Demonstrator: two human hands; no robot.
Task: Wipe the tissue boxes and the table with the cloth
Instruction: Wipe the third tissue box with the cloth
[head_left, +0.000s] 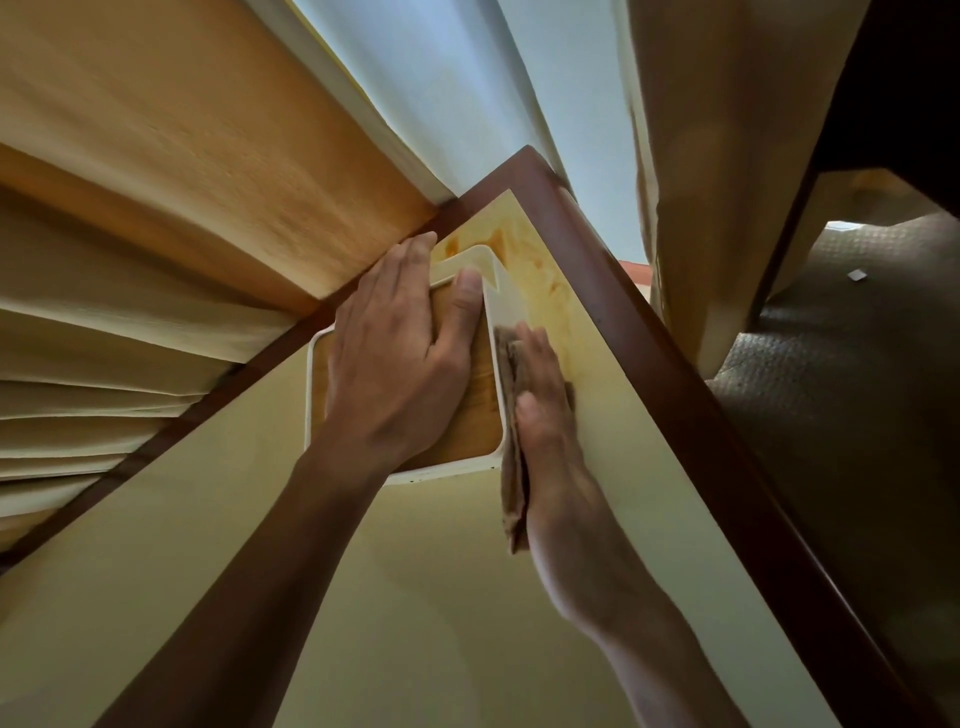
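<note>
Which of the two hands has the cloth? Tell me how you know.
The right hand. It presses the brown cloth against the side wall of the tissue box. The left hand lies flat on the box's wooden top, holding no cloth.

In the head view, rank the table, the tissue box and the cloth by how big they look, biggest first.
1. Table, easily the largest.
2. Tissue box, partly covered by the left hand.
3. Cloth, smallest showing, but mostly hidden beneath the right hand, so unsure.
</note>
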